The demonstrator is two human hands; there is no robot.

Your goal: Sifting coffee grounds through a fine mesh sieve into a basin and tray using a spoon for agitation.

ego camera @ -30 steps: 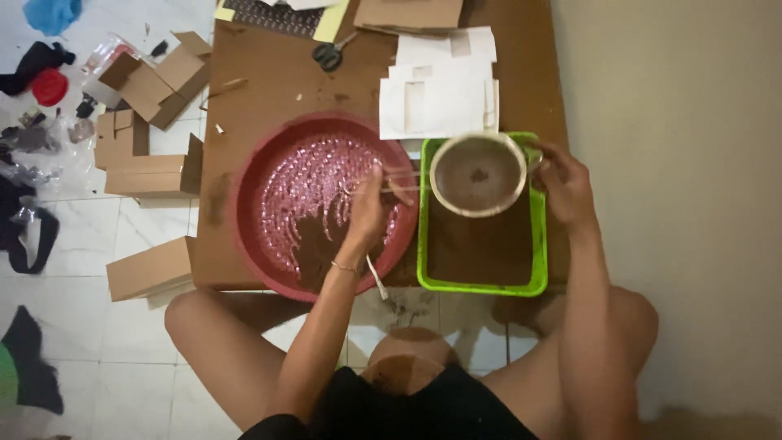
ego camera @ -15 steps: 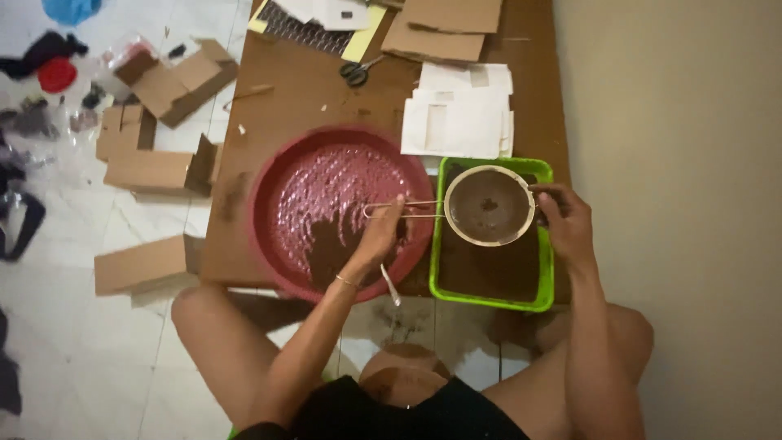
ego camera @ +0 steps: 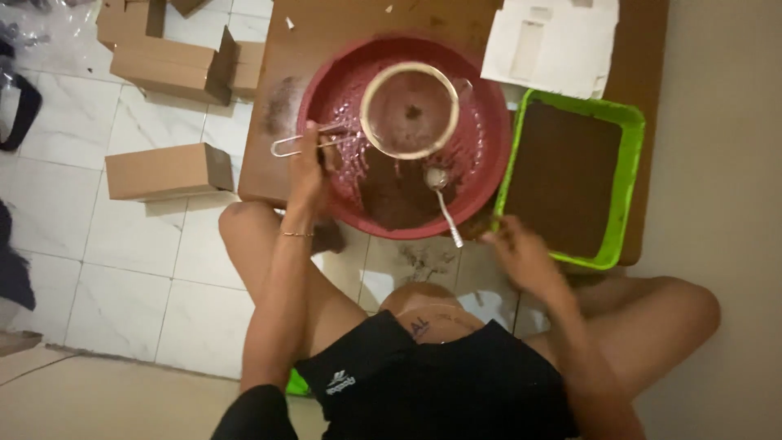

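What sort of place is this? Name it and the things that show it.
Probably a home floor used for small-batch packing: a low wooden table on white tiled floor, folded cardboard boxes nearby, and the left hand holding a sieve over a red basin of brown powder.

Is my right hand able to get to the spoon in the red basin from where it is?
Probably yes: the right hand is beside the spoon handle's end, which juts over the red basin rim, uncovered.
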